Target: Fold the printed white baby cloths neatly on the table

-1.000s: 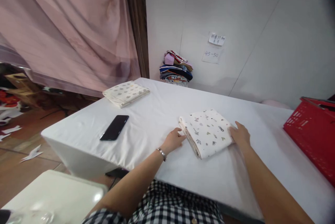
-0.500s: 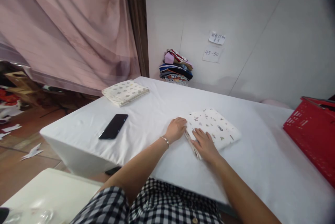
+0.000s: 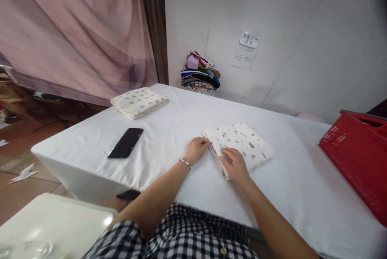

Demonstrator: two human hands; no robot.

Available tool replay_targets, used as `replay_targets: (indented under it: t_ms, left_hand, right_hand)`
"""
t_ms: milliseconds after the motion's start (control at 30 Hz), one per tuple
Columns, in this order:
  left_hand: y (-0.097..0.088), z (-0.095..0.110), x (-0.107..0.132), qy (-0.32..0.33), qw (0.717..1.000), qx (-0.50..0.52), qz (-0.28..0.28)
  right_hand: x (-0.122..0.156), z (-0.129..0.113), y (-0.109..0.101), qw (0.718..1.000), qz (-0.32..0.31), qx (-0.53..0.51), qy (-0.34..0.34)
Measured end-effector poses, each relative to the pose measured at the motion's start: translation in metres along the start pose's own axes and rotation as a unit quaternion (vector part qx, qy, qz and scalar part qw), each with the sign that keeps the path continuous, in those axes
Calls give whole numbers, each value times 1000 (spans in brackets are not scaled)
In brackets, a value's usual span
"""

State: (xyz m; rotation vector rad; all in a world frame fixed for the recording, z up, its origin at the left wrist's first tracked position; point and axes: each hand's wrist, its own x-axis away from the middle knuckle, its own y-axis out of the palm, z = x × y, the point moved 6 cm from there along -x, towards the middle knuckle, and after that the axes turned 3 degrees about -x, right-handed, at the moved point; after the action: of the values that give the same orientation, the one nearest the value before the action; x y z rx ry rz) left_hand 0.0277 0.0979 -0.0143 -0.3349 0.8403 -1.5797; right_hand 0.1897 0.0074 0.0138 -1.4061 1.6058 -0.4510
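Note:
A folded white cloth [image 3: 246, 140] with small scattered prints lies on the white-covered table [image 3: 181, 118] before me. At its left corner, my left hand [image 3: 196, 149] pinches the layered edge, which is lifted slightly. My right hand [image 3: 236, 165] is closed over the near-left edge, fingers on top and partly bent; its thumb side is partly hidden. Layers of the fold show along the side between both hands. A second folded cloth [image 3: 139, 101], cream with grey prints, rests at the table's far left, apart from my hands.
A black phone [image 3: 125, 143] lies on the left of the table. The red plastic basket [image 3: 356, 158] stands at the right. Against the wall is a pile of folded fabrics [image 3: 200, 74], with paper signs [image 3: 243, 58] beside it. A white stool-like surface [image 3: 57, 218] is at lower left.
My left fingers have gone from resting by the cloth's corner to pinching its edge, lifting it a little. My right fingers have bent from lying flat. The view has shifted slightly.

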Motion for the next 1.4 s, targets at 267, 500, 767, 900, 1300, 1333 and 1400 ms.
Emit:
replay_targets:
  t_ms: [267, 500, 767, 900, 1300, 1333, 1400]
  left_hand:
    - [4, 11, 2, 76, 995, -46, -34]
    - [4, 13, 2, 98, 994, -31, -39]
    - [4, 14, 3, 99, 994, -12, -51]
    - [9, 18, 7, 82, 994, 24, -69]
    - [9, 22, 6, -4, 998, 26, -55]
    - [9, 21, 5, -23, 998, 17, -53]
    - [9, 19, 2, -53, 997, 4, -53]
  right_hand:
    - [-10, -11, 12, 987, -69, 130, 59]
    - [-13, 5, 12, 991, -57, 72, 98]
    - [-12, 12, 9, 991, -33, 6, 126]
    - [-11, 14, 9, 990, -26, -15, 141]
    - [-38, 6, 14, 988, -91, 59, 113]
    - [-41, 4, 15, 988, -90, 70, 105]
    - [-46, 2, 19, 987, -90, 99, 89]
